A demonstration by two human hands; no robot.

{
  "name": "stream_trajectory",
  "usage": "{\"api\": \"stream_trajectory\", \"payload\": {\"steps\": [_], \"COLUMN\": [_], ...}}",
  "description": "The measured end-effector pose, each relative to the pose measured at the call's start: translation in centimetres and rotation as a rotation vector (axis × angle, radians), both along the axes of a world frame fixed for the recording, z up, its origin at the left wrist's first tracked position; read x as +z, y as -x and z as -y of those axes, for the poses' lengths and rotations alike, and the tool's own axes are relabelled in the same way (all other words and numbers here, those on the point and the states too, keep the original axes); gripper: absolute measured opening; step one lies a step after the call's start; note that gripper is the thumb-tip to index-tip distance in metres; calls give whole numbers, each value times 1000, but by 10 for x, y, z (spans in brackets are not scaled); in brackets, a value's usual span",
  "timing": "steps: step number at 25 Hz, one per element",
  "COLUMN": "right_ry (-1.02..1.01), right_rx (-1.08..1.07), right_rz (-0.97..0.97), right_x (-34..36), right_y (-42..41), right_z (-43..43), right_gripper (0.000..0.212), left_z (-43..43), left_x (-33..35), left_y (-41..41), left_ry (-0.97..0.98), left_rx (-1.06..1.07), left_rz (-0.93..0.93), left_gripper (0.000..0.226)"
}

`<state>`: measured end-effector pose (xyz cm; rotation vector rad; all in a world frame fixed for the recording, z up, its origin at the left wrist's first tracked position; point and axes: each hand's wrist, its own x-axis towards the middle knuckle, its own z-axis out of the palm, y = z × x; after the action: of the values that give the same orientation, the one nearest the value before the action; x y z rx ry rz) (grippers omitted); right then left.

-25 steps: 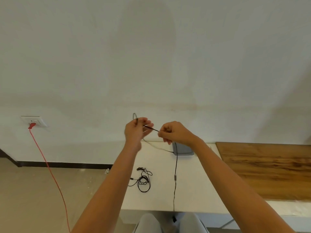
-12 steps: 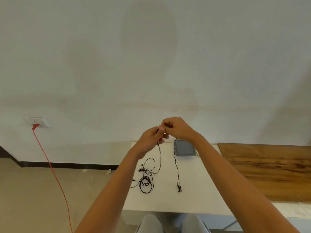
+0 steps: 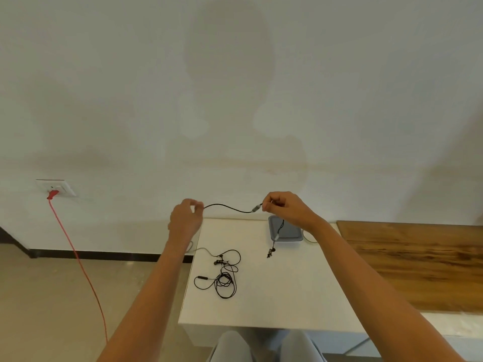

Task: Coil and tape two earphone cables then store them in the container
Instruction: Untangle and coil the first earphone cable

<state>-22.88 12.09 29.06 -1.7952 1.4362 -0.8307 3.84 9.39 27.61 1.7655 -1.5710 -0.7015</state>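
A black earphone cable (image 3: 228, 207) is stretched in the air between my two hands, above the far edge of the white table (image 3: 287, 296). My left hand (image 3: 186, 216) pinches its left end. My right hand (image 3: 285, 207) pinches it by a small grey inline piece, and the rest of the cable hangs down from there with the earbuds (image 3: 269, 253) dangling just over the table. A second black earphone cable (image 3: 224, 279) lies in a loose tangle on the table, left of centre. A grey lidded container (image 3: 285, 232) sits at the table's far edge, under my right hand.
A wooden board (image 3: 413, 259) covers the table's right part. A red cord (image 3: 78, 259) runs from a wall socket (image 3: 56, 188) down across the floor on the left. A light cable (image 3: 202, 250) trails near the table's left edge. My knees (image 3: 261, 346) show below the near edge.
My hands were touching half a second ago; they have moved apart sideways, drawing a length of cable out between them. The hanging earbuds have risen higher above the table.
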Motion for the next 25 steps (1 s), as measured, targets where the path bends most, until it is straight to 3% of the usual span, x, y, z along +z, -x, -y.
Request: {"api": "stream_trajectory", "payload": {"steps": [3, 5, 7, 12, 17, 25], "right_ry": [22, 37, 26, -59, -124, -135], "right_rx": [52, 88, 109, 119, 62, -13], "right_rz": [-28, -46, -39, 43, 174, 187], "right_x": [9, 18, 23, 16, 7, 4], "right_y": [-19, -27, -27, -19, 1, 25], "right_z": [1, 3, 6, 0, -5, -7], "right_gripper": [14, 18, 13, 13, 15, 17], "left_z": [-13, -23, -23, -12, -3, 13], "left_x": [15, 26, 24, 25, 32, 40], "left_y": [34, 57, 66, 50, 20, -13], "left_ry": [136, -20, -98, 56, 163, 330], "left_rx": [-270, -542, -644, -604, -433, -158], "left_rz": [-147, -256, -309, 23, -83, -87], "left_gripper": [38, 37, 36, 22, 14, 17]}}
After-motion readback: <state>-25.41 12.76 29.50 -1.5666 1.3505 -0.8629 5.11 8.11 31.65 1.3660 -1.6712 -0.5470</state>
